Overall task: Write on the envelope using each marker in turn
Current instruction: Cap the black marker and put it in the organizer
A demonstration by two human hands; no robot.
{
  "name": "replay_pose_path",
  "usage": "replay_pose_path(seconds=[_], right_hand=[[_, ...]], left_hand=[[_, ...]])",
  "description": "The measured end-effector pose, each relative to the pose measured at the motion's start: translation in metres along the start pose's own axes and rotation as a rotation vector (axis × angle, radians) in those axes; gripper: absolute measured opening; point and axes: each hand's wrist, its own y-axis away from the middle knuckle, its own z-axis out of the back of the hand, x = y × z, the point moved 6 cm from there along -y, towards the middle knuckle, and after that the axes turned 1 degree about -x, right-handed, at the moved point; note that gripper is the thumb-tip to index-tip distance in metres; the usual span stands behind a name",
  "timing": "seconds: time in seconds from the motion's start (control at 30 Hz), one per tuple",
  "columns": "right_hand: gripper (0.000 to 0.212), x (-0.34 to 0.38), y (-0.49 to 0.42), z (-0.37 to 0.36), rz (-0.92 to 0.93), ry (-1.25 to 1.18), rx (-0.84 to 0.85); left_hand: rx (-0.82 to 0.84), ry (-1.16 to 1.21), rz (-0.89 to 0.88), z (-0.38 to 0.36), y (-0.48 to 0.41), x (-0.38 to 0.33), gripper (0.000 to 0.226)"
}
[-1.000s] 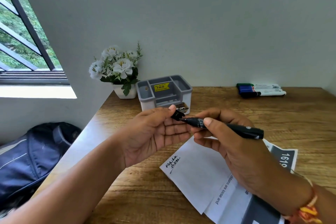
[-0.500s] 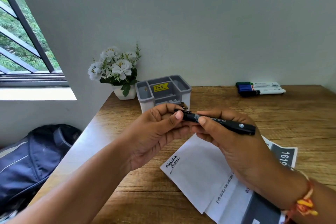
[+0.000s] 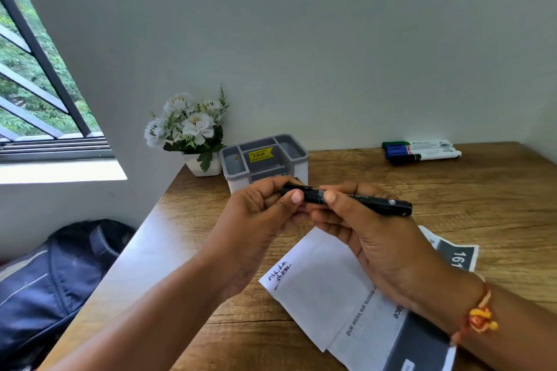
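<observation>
I hold a black marker point(image 3: 373, 203) level above the desk with both hands. My right hand point(image 3: 373, 238) grips its barrel. My left hand point(image 3: 259, 217) pinches the black cap point(image 3: 294, 189), which sits pressed onto the marker's left end. Below my hands a white envelope point(image 3: 319, 286) lies on the wooden desk, with a few lines of black handwriting point(image 3: 280, 272) near its left corner. Three more markers point(image 3: 422, 151) with green, blue and black caps lie side by side at the back right of the desk.
A grey desk organiser point(image 3: 265, 156) with a yellow price sticker stands behind my hands, next to a small pot of white flowers point(image 3: 190, 132). A printed sheet point(image 3: 452, 256) lies under the envelope. A dark bag point(image 3: 51, 277) rests on the floor left of the desk point(image 3: 452, 190).
The cap was apart from the marker's tip in my left hand; my hands have come together and the cap now sits on the marker's end.
</observation>
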Motion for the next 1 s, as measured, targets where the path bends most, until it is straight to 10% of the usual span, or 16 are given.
replay_pose_path(seconds=[0.37,1.0], right_hand=[[0.027,-0.004,0.004,-0.009,-0.169,-0.231,0.053],[0.016,0.013,-0.019,0.026,0.074,0.367,0.038]], left_hand=[[0.017,-0.008,-0.108,-0.008,0.006,-0.013,0.015],[-0.089,0.071,-0.053,0.023,-0.007,-0.006,0.022]])
